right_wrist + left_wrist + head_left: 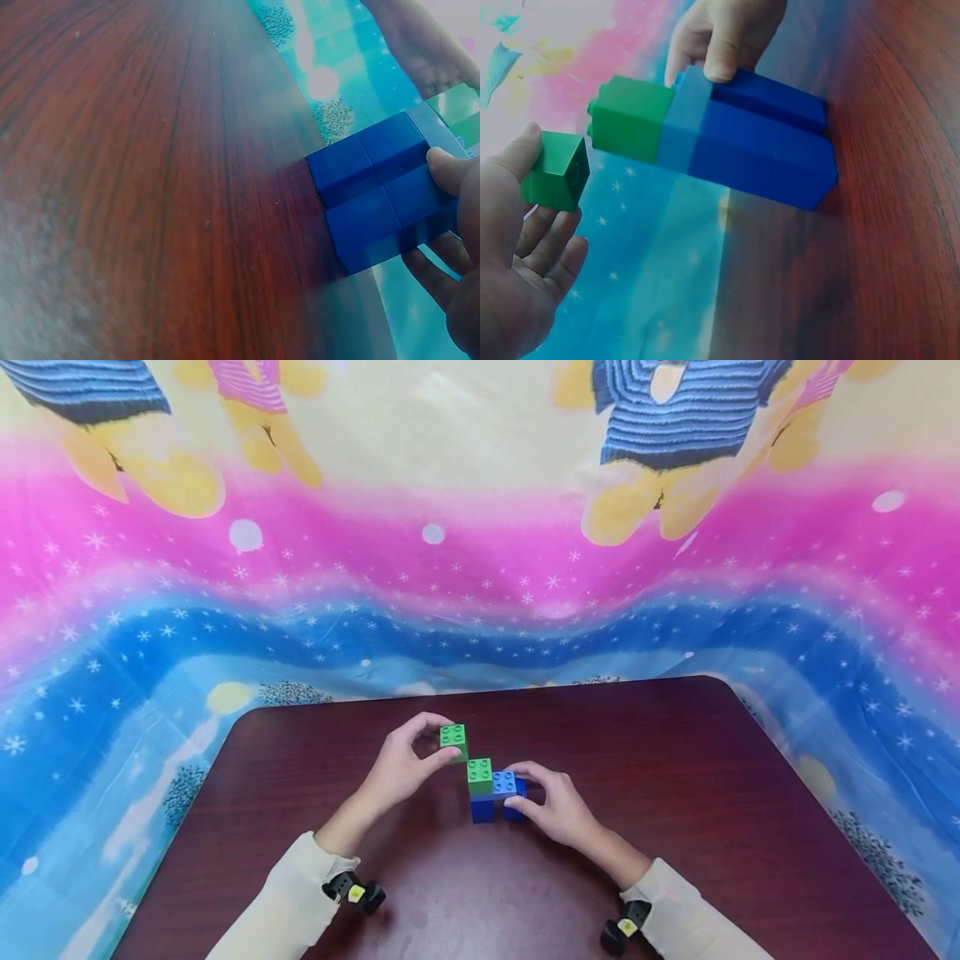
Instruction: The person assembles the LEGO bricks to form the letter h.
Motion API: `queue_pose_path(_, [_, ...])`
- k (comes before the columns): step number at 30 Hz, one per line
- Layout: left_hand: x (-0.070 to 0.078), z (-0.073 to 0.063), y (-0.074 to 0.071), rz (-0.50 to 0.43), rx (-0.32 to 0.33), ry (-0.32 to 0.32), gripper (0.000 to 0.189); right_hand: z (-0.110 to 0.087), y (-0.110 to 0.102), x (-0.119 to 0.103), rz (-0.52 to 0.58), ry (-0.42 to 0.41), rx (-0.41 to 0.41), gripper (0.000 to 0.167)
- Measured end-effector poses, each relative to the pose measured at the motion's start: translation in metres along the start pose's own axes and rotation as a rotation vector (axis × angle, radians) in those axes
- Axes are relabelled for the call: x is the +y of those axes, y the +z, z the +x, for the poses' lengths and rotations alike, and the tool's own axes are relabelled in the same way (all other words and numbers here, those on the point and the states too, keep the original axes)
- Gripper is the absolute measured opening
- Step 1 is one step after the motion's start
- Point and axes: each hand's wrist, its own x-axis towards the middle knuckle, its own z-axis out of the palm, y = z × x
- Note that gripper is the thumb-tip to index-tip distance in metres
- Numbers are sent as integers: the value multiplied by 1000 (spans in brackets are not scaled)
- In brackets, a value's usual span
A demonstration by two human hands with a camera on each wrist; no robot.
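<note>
Between thumb and fingers, my left hand (401, 766) pinches a loose green building block (453, 737), its studs upward. In the left wrist view that block (559, 172) is apart from the built stack, hollow underside showing. The stack stands on the table: two dark blue columns (375, 161) side by side, a light blue block (504, 782) bridging their tops, and a second green block (479, 772) on the bridge's left end. My right hand (558, 807) grips the right column near its top, thumb on the near side and fingers behind.
The dark reddish-brown wooden table (637, 735) has rounded far corners. Close behind its far edge hangs a printed cloth (435, 602) with snowflakes and cartoon figures, which also runs along both sides. Each wrist wears a black strap with a small camera (352, 890).
</note>
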Motion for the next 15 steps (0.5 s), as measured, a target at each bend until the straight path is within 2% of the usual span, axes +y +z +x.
queue_pose_path(3, [6, 1, 1, 3, 8, 2, 40, 0, 0, 0, 1, -4, 2, 39])
queue_pose_path(7, [11, 2, 3, -8, 8, 34, 38, 1, 0, 1, -3, -10, 5, 39])
queue_pose_path(10, [14, 1, 5, -23, -5, 62, 35, 1, 0, 2, -6, -16, 6, 39])
queue_pose_path(15, [17, -2, 11, -18, -36, 62, 34, 0, 0, 2, -8, -16, 6, 39])
